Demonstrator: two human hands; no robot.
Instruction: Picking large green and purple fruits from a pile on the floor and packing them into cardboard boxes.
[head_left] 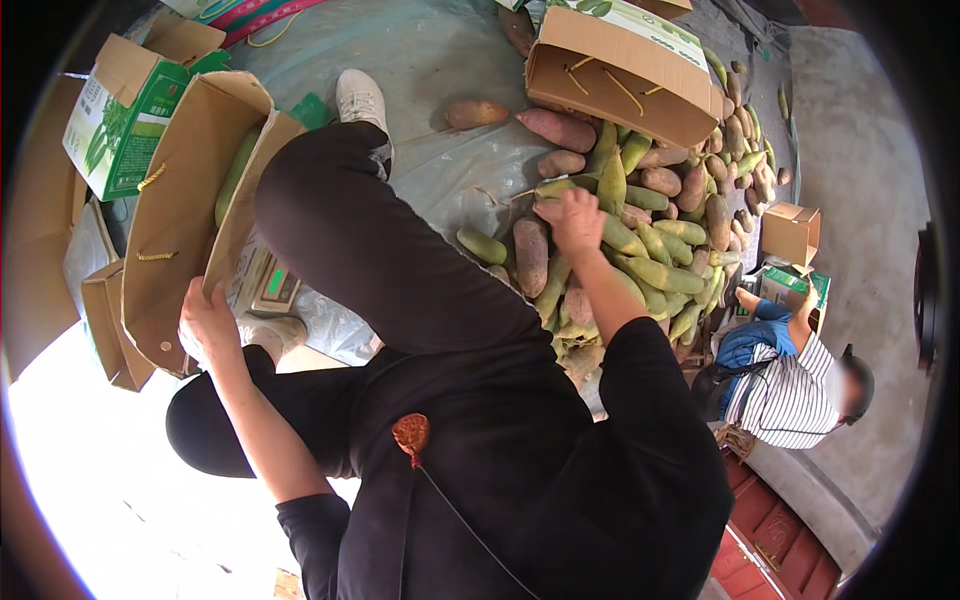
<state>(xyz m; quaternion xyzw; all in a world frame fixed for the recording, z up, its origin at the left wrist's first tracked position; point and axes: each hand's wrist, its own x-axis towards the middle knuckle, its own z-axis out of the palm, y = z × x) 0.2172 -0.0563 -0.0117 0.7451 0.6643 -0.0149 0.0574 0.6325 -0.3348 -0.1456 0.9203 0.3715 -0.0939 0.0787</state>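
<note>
My left hand [208,325] grips the near edge of a tall open cardboard box [170,215], which leans beside my knee. One green radish [236,178] shows inside that box. At the pile, my right hand [575,228] is closed over a radish [546,209]; the fingers cover most of it. Around this hand lie many green radishes [668,277] mixed with reddish-brown roots. A reddish root [531,256] and a short green radish [482,245] rest at the near left side of the pile.
An open carton with rope handles [620,75] sits on the far side of the pile. At left stand a green-and-white carton [125,120] and a scale with a lit green display [276,282]. A co-worker in a striped shirt [790,390] bends by another carton [790,235]. Plastic sheeting [400,75] covers the floor.
</note>
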